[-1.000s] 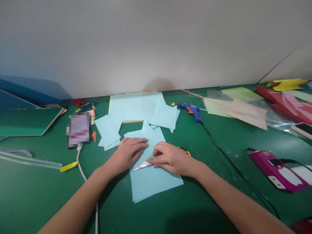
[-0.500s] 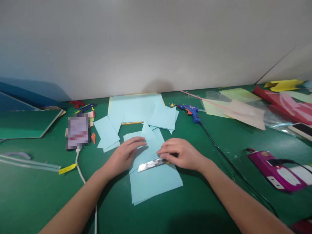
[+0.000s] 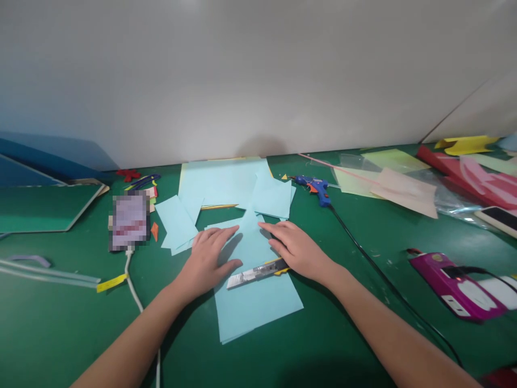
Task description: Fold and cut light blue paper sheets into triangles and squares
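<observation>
My left hand (image 3: 208, 256) lies flat with fingers stretched on a stack of light blue paper sheets (image 3: 252, 302) on the green table. Across from it, my right hand (image 3: 294, 249) also rests flat and open on the paper, fingers pointing left. A utility knife (image 3: 256, 272) with a bare silver blade and a yellow-black handle lies on the sheets between the two hands, under the heel of my right hand, not gripped. More light blue sheets (image 3: 226, 180) lie spread behind the hands.
A blue glue gun (image 3: 317, 187) with a black cord lies at the back right. A phone (image 3: 130, 221) on a white cable sits left of the paper. A magenta device (image 3: 456, 283) is at the right, coloured sheets (image 3: 404, 186) beyond it, a green board (image 3: 40, 207) at the left.
My right hand has let go of the knife, which now lies on the paper, and has opened flat. Both hands have slid a little forward over the sheets.
</observation>
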The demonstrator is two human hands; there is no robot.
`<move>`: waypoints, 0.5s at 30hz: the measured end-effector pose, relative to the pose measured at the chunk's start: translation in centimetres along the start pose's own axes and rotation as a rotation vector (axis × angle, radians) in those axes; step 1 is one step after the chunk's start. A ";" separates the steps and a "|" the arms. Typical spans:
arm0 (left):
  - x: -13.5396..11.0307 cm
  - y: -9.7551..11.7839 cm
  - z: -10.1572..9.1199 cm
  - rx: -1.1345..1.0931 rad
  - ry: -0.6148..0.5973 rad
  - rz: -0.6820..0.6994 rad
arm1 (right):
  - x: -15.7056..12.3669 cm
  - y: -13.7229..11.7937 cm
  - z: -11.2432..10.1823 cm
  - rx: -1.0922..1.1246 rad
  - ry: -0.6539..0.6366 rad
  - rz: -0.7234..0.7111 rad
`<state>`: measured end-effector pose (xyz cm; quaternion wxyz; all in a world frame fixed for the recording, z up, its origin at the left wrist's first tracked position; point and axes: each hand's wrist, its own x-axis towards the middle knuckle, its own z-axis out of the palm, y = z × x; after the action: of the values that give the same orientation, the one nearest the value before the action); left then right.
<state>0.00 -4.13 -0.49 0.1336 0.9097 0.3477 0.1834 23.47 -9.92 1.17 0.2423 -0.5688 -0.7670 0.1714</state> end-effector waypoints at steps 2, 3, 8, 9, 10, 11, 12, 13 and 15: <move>0.0 -0.1 -0.3 -0.072 -0.016 0.038 | 0.0 0.1 0.0 0.023 -0.001 -0.008; 0.0 -0.1 -0.4 -0.111 -0.021 0.058 | 0.0 0.2 0.1 0.034 -0.001 -0.012; -0.1 -0.2 -0.7 -0.276 0.008 0.106 | 0.0 0.5 0.1 0.042 0.044 -0.028; -0.1 -0.2 -0.7 -0.291 0.029 0.104 | 0.0 0.6 0.1 0.057 0.050 -0.037; -0.1 -0.3 -0.7 -0.300 0.054 0.098 | -0.1 0.7 0.1 0.080 0.054 -0.050; -0.1 -0.3 -0.6 -0.307 0.077 0.089 | -0.1 0.8 0.1 0.108 0.058 -0.066; 0.0 -0.4 -0.6 -0.314 0.097 0.077 | -0.1 0.9 0.1 0.134 0.067 -0.083; 0.0 -0.4 -0.6 -0.320 0.113 0.064 | -0.1 1.0 0.1 0.158 0.078 -0.097; 0.1 -0.4 -0.6 -0.331 0.154 0.027 | -0.1 1.3 0.1 0.198 0.110 -0.095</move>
<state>-0.40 -3.72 -0.07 0.2521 0.8631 0.3100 0.3089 24.47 -9.64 0.38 0.3467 -0.5136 -0.7581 0.2031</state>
